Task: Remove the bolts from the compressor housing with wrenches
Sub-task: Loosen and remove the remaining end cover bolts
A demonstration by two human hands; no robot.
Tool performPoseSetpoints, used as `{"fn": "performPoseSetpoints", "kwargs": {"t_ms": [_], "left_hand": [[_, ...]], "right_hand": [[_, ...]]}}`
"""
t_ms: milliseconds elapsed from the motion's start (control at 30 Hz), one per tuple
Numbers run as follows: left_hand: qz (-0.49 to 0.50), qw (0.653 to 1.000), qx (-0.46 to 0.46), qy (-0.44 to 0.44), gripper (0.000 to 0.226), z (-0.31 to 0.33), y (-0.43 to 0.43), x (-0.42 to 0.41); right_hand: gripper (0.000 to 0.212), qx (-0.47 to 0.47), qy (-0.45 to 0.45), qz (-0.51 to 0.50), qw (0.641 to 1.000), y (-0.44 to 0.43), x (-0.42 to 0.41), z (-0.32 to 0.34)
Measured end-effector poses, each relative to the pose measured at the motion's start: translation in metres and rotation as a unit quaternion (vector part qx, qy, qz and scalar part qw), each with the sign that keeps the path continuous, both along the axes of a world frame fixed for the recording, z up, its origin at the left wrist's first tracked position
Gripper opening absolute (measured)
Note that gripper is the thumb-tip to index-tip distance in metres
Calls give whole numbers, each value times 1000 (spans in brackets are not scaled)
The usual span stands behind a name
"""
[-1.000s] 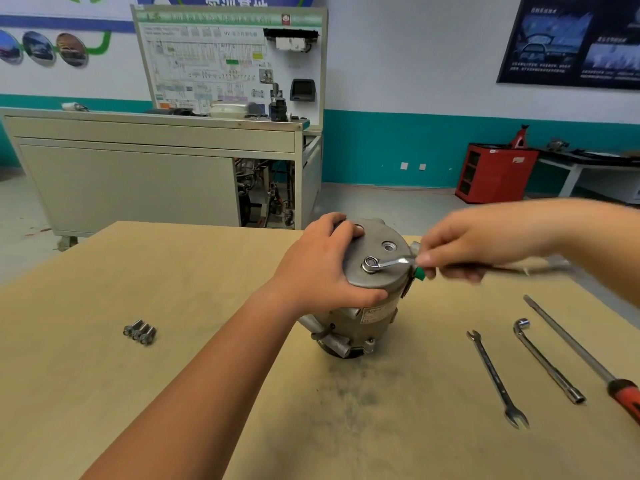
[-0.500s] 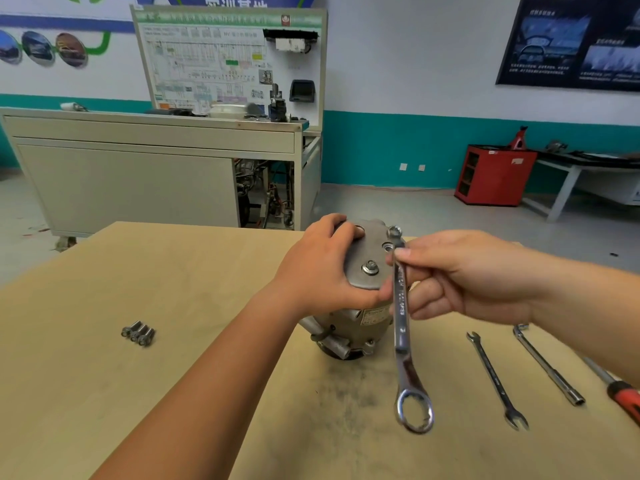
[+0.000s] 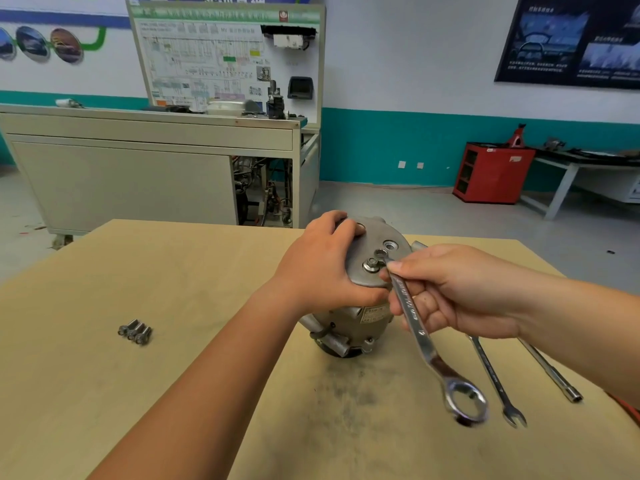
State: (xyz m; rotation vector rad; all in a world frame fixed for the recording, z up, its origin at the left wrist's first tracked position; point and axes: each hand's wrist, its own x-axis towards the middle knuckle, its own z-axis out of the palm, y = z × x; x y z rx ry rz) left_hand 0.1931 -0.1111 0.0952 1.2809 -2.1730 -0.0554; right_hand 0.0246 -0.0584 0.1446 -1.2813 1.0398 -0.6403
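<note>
Training workshop, tan wooden table (image 3: 104, 271): compressor housing (image 3: 372, 237) upright near the middle, clamped from above by left hand (image 3: 322, 268), fingers curled over the top plate. Right hand (image 3: 457, 292) with fingers and thumb closed round the shank of a combination wrench (image 3: 426, 341), upper end just beside a bolt (image 3: 371, 265) seated in the plate, ring end hanging low. Three loose bolts (image 3: 135, 331) well apart to the left; open-end wrench (image 3: 491, 372) and socket wrench (image 3: 554, 372) flat on the right.

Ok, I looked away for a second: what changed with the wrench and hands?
The right hand swung the wrench from lying sideways on the top bolt to pointing toward the person, ring end hanging over the table. The left hand still holds the compressor; three loose bolts lie unmoved.
</note>
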Motion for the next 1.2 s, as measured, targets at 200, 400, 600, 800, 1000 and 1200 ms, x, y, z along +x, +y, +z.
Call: {"fn": "performPoseSetpoints", "kwargs": {"t_ms": [200,400,600,800,1000,1200], "left_hand": [[-2,1000,-5,4,93,0,-1,0],[-7,1000,-10,0,89,0,-1,1],[-1,1000,-12,0,89,-3,-2,6],[-4,1000,1,-15,87,-1,-4,5],[0,1000,1,-17,86,-3,-4,8],[4,1000,-6,-10,87,-2,-3,2]], "right_hand": [[20,-13,12,36,999,5,-3,0],[23,-3,52,70,996,2,-2,-1],[30,-108,363,155,913,-19,-21,26],[14,-322,538,123,770,-64,-33,58],[20,-302,327,-1,896,-55,-44,55],[32,-98,91,40,990,-10,-21,24]]}}
